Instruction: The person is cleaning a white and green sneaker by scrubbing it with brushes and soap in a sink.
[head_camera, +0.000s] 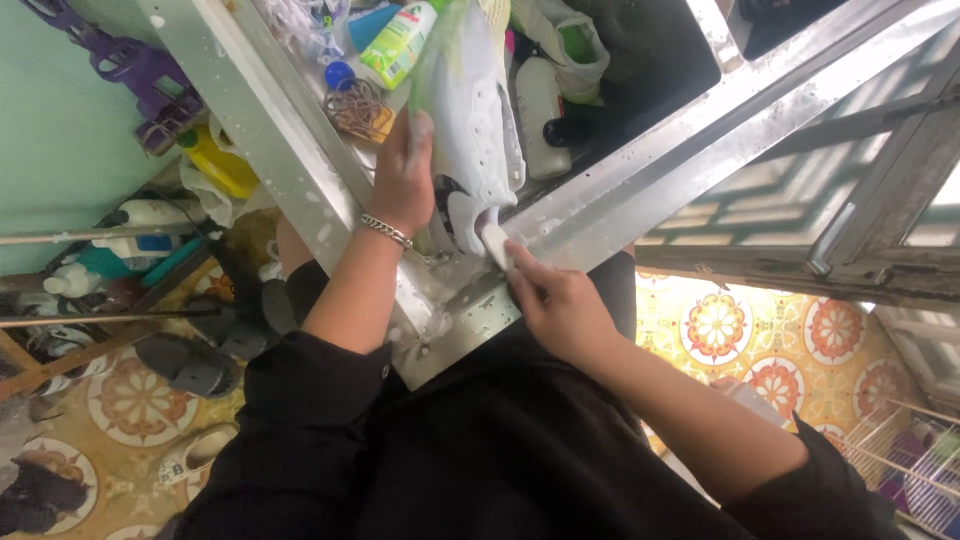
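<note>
Scrubbing a white sneaker at the steel sink

Centre frame, the left hand (403, 178) clamps the white sneaker (478, 130) over the sink rim (600, 205); the right hand (560, 305) pinches a small white block (495, 243) against its heel. Bottles (540, 100) crowd the basin above.

A wet steel sink (640, 190) holds a white shoe (475, 130) and bottles (540, 100).

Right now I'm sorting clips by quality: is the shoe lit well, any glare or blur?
Head view: the white shoe is evenly lit and fairly sharp; bright daylight washes out the window; wet steel sink rim shines; the floor corner at lower left sits in shadow.
</note>
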